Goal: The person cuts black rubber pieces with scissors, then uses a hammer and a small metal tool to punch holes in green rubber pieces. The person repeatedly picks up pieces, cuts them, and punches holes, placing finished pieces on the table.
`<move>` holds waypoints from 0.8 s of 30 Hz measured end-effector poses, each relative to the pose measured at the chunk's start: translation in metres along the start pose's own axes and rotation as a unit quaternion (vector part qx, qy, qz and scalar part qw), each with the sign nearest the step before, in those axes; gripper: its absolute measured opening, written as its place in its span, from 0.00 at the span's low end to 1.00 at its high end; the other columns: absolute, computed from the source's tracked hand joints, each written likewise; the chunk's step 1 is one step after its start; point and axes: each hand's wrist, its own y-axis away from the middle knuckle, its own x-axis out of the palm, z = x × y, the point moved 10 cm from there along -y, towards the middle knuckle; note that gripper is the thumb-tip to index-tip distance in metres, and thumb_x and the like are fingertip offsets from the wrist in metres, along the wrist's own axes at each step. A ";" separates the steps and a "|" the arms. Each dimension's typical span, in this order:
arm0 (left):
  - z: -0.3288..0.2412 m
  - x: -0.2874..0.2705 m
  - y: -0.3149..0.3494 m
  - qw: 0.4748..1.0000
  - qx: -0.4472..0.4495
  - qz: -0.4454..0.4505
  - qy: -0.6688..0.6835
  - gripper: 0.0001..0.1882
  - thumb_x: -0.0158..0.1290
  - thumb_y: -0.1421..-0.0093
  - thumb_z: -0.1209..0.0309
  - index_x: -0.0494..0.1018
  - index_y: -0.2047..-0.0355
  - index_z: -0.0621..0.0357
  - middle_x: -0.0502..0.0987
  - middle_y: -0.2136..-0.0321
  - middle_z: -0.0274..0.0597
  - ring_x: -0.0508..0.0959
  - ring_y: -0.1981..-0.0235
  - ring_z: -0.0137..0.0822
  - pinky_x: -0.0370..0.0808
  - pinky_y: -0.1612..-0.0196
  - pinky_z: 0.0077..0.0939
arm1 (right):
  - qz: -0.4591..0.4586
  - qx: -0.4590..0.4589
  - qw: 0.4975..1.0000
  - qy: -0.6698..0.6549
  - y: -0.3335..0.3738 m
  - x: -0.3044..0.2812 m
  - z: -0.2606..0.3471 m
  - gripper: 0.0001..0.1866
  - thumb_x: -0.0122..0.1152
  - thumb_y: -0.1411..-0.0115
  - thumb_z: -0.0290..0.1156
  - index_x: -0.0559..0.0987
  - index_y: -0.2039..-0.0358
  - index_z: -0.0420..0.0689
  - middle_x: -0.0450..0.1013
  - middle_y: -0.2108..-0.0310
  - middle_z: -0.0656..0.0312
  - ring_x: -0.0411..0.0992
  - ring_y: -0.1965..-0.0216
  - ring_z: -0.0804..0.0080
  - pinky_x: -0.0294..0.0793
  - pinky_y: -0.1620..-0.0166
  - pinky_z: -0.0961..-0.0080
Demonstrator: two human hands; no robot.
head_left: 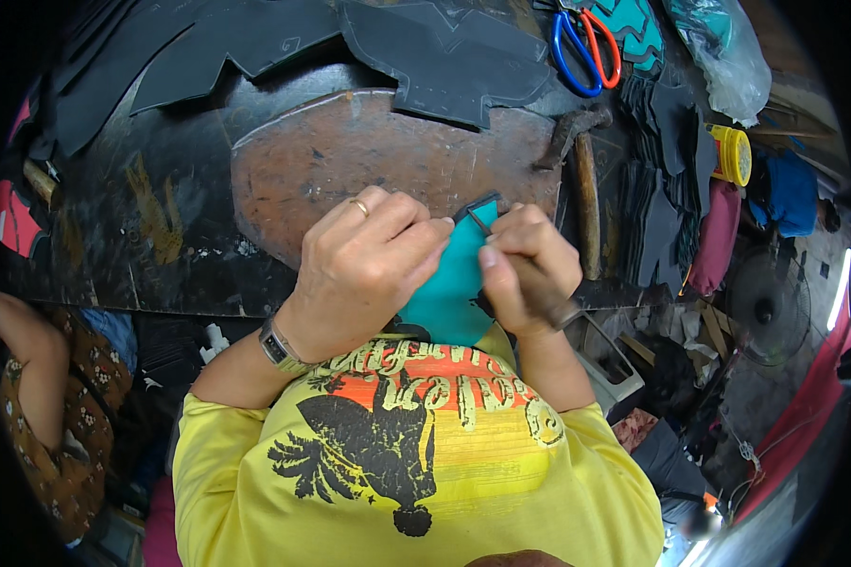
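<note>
My left hand (pixel 364 260) pinches the upper edge of a teal leather piece (pixel 449 288) with a dark border strip at its top. A ring sits on one finger and a watch on the wrist. My right hand (pixel 525 265) grips a wooden-handled tool (pixel 544 298) and presses its thin metal tip against the dark edge of the teal piece, next to the left fingertips. Both hands work just above the near edge of a worn brown oval board (pixel 350 156) on the dark workbench (pixel 142 227).
Black cut leather pieces (pixel 444 52) lie across the back of the bench. Scissors with blue and orange handles (pixel 584 47) and a hammer (pixel 581 170) lie at the right. A yellow tin (pixel 733 154) and stacked dark pieces sit far right. Another person sits at the lower left (pixel 38 397).
</note>
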 end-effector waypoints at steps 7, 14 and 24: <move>-0.002 0.001 0.001 1.000 0.010 0.000 -0.004 0.11 0.66 0.53 0.77 0.84 0.66 0.56 0.77 0.74 0.33 0.77 0.72 0.34 0.75 0.69 0.28 | -0.003 0.036 0.996 -0.076 0.002 -0.006 -0.012 0.06 0.65 0.49 0.20 0.76 0.72 0.37 0.74 0.77 0.55 0.73 0.76 0.66 0.73 0.69 0.74; -0.002 0.001 -0.001 1.000 0.010 0.003 -0.001 0.12 0.66 0.52 0.77 0.84 0.66 0.56 0.77 0.74 0.33 0.77 0.72 0.34 0.75 0.68 0.28 | 0.030 -0.010 0.999 0.002 0.000 0.002 -0.001 0.06 0.66 0.50 0.21 0.76 0.73 0.37 0.74 0.78 0.55 0.73 0.77 0.65 0.72 0.71 0.74; -0.002 0.000 0.000 1.000 0.015 -0.004 0.003 0.13 0.66 0.53 0.78 0.84 0.65 0.56 0.77 0.74 0.33 0.77 0.72 0.34 0.75 0.69 0.28 | 0.031 0.010 0.998 -0.051 -0.003 0.001 -0.006 0.06 0.65 0.51 0.20 0.76 0.73 0.37 0.73 0.77 0.56 0.72 0.77 0.66 0.72 0.70 0.73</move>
